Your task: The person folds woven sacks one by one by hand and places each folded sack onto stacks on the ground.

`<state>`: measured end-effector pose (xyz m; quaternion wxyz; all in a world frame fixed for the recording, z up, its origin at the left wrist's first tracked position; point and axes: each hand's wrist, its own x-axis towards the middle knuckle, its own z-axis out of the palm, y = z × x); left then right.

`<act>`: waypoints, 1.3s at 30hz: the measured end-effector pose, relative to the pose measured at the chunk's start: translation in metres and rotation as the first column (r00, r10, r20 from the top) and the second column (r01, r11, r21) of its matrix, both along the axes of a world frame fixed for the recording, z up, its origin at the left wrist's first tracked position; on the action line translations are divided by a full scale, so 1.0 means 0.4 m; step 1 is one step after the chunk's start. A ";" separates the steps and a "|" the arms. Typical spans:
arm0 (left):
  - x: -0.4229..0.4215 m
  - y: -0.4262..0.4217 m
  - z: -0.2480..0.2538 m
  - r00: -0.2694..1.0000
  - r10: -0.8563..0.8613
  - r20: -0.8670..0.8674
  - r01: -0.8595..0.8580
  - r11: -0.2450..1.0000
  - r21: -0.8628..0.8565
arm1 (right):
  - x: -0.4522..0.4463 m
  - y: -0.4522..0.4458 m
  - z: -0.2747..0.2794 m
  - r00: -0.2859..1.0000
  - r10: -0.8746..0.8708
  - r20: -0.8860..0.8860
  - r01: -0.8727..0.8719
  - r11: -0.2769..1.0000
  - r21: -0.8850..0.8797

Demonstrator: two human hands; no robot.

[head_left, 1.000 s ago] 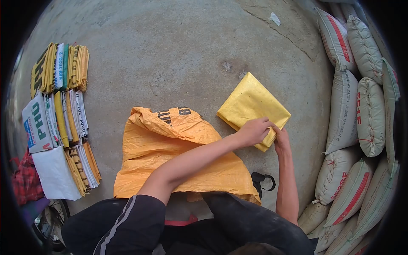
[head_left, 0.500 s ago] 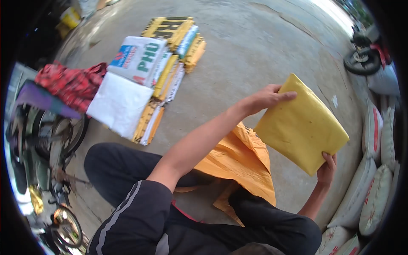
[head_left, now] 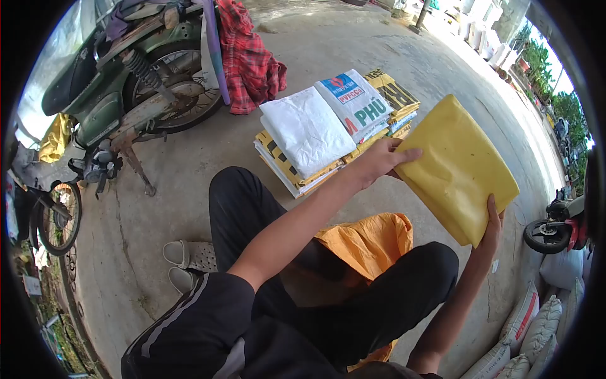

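- Once it had left the floor [head_left: 183, 215], the folded yellow bag [head_left: 459, 174] was held out near the stack of folded bags [head_left: 328, 126]; I judged it already folded flat.
- The left hand [head_left: 382, 159] pinched its left edge, thumb on top; the right hand [head_left: 492, 228] pinched its lower right edge, thumb also uppermost.
- A second earlier, both hands had met at one edge; now they were apart, and the view had swung stackward.

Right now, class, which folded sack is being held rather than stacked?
The plain yellow sack, held between the left hand and right hand; the white sack, green-lettered sack and black-lettered yellow sack top the stacks.
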<state>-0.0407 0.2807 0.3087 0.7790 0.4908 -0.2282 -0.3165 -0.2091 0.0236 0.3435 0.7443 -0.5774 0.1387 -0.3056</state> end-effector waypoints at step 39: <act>0.060 0.440 -0.260 0.075 0.831 0.552 -0.990 -0.004 0.141 | 0.319 0.280 -0.003 0.860 0.479 -0.176 -0.480 0.876 0.039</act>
